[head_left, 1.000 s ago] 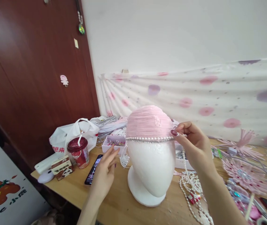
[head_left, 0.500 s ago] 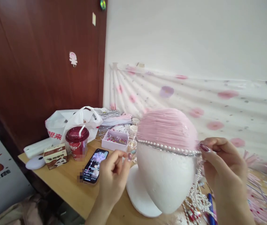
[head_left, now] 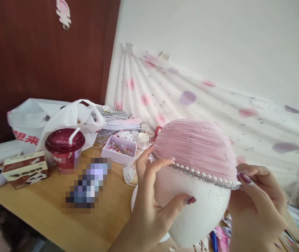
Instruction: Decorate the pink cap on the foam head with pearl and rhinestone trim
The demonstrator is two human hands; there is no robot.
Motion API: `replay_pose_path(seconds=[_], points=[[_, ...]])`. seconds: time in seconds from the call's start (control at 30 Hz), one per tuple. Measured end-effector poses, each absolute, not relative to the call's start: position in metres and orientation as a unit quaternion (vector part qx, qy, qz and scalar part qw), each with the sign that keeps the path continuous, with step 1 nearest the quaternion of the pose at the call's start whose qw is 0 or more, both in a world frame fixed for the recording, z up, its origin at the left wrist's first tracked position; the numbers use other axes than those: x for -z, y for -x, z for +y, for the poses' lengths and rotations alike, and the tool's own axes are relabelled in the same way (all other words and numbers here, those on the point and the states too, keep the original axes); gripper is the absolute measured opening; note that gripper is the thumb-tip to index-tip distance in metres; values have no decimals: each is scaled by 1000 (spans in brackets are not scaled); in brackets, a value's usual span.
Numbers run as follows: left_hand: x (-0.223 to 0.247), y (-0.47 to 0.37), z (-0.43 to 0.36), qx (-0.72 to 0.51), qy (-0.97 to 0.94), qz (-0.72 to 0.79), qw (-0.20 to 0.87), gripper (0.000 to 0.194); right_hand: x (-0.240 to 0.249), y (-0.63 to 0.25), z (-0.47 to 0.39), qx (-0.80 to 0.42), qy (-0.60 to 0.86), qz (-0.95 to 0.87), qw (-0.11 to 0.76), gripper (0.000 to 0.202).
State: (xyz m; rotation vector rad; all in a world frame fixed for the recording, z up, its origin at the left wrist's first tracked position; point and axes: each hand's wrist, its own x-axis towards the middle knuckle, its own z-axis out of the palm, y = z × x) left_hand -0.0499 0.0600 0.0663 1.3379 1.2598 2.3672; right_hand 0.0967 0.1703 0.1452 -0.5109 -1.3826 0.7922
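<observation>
A white foam head point(head_left: 204, 213) stands before me, its crown covered by a pleated pink cap point(head_left: 194, 150). A pearl string point(head_left: 204, 175) runs along the cap's lower edge, with a band of silver trim point(head_left: 191, 173) just beneath it. My left hand point(head_left: 154, 199) lies against the near left side of the head with fingers spread, one fingertip at the pearls. At the right end of the string, my right hand point(head_left: 259, 199) pinches the pearl string between thumb and forefinger. Its other fingers are curled and partly hidden.
To the left on the table are a pixelated phone point(head_left: 88, 183), a red drink cup point(head_left: 64, 147), a panda-printed box point(head_left: 25, 169) and a white plastic bag point(head_left: 25, 119). Behind these sit a bead box point(head_left: 120, 148) and small cups point(head_left: 144, 136). A blue pen point(head_left: 214, 241) lies below the head.
My left hand has moved right from beside the head onto it, its fingers spreading. My right hand keeps its pinch at the string's end. The camera view has come closer and tilted.
</observation>
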Motion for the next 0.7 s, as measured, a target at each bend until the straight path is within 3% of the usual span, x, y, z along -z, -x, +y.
replay_pose_path(seconds=[0.1,0.2,0.53,0.7], points=[[-70,51,63,-823,-406,396,28,44,-146,-95,169,-344,244,-606,675,11],[-73,53,62,-808,-433,398,-30,50,-146,-94,168,-340,257,-593,683,11],[-67,54,65,-804,-455,383,27,68,-147,-92,167,-314,272,-599,685,9],[-70,57,63,-807,-445,389,-3,77,-148,-92,166,-332,272,-595,679,9]])
